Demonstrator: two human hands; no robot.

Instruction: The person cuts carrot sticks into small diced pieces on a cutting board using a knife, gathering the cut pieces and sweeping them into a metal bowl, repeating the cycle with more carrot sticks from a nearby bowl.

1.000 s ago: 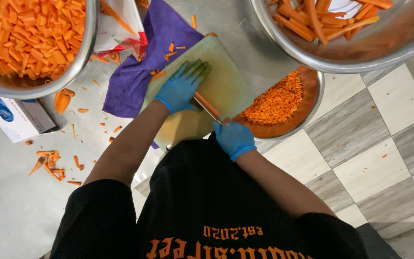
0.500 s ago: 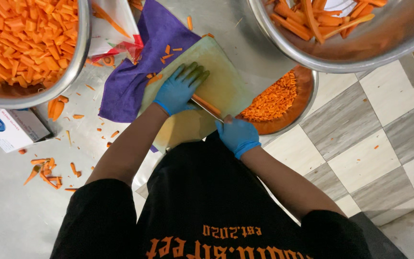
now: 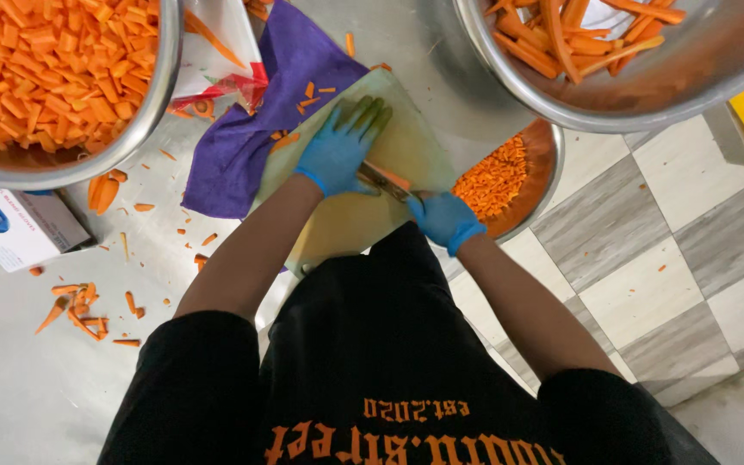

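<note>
Left hand [image 3: 340, 151], blue-gloved, fingers together, flat on carrot strips [image 3: 387, 176] on pale cutting board [image 3: 406, 142]. Right hand [image 3: 445, 218] clamped on knife [image 3: 387, 184] handle; blade's long axis runs diagonally, pointing toward purple cloth [image 3: 243, 146]. Bowl of diced carrot [image 3: 510, 176] just beside board, opposite the cloth.

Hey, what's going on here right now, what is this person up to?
A person in blue gloves is cutting carrot on a pale green cutting board. The left hand presses flat on the board, holding the carrot down, while the right hand grips a knife against it. A big steel bowl of diced carrot sits at the upper left, a bowl of carrot sticks at the upper right, and a smaller bowl of fine bits beside the board.
</note>
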